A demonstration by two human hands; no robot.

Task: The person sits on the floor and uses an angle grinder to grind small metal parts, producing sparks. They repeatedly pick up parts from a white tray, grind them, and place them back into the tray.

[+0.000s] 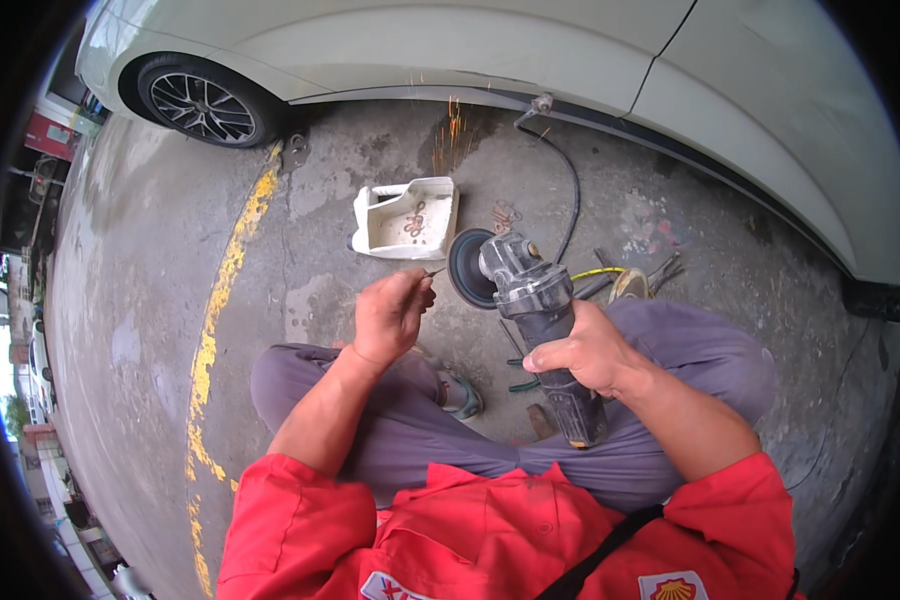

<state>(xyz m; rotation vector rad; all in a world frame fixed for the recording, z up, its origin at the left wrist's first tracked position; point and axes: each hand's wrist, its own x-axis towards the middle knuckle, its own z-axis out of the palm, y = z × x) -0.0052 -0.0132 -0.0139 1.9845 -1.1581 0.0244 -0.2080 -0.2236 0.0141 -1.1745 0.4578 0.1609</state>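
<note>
My right hand (592, 352) is wrapped round the body of an angle grinder (535, 295), its dark round disc (466, 268) facing left. In my left hand (388, 318), pinched between thumb and fingers, is a small thin metal piece (435, 272); its tip reaches close to the disc's left edge. Whether the two touch is too small to tell. Orange sparks (454, 125) show beyond the disc, near the car's sill. Just past my left hand lies a cut-open white plastic jug (375, 238) with several copper-coloured bits (417, 218) inside.
A pale car (400, 50) with a dark wheel (202, 105) stands along the far side. From near its sill a black hose (576, 185) curves toward me. Green-handled pliers (523, 384), metal tools (662, 272) and reddish wire bits (505, 215) lie on the concrete. A worn yellow line (220, 300) runs at left.
</note>
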